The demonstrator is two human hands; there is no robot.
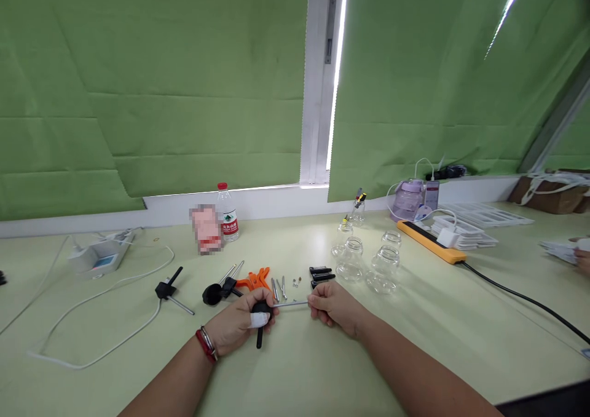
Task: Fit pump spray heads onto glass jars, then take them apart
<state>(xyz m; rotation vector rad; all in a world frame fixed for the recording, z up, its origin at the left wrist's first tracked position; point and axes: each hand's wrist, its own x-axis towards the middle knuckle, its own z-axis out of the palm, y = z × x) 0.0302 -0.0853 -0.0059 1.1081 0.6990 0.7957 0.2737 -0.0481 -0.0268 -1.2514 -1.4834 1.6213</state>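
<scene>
My left hand (244,320), white tape round one finger, is closed on a black plastic piece (260,338) with a thin metal rod (291,304) sticking out to the right. At the rod's far end, the fingertips of my right hand (329,306) are pinched together and hide the tip. A similar black piece with a rod (166,290) lies to the left. Just beyond my hands are orange plastic clamp parts (254,280), black round-ended parts (212,294), several metal screws or pins (279,289), tiny loose bits (296,282) and black ribbed pieces (320,274).
Several clear glass jars (350,263) stand right of centre. Beyond them is an orange power strip (431,243) with a black cord. A water bottle (228,214) stands at the back; a white cable (133,277) loops across the left. Another person's hand (583,254) shows at the right edge.
</scene>
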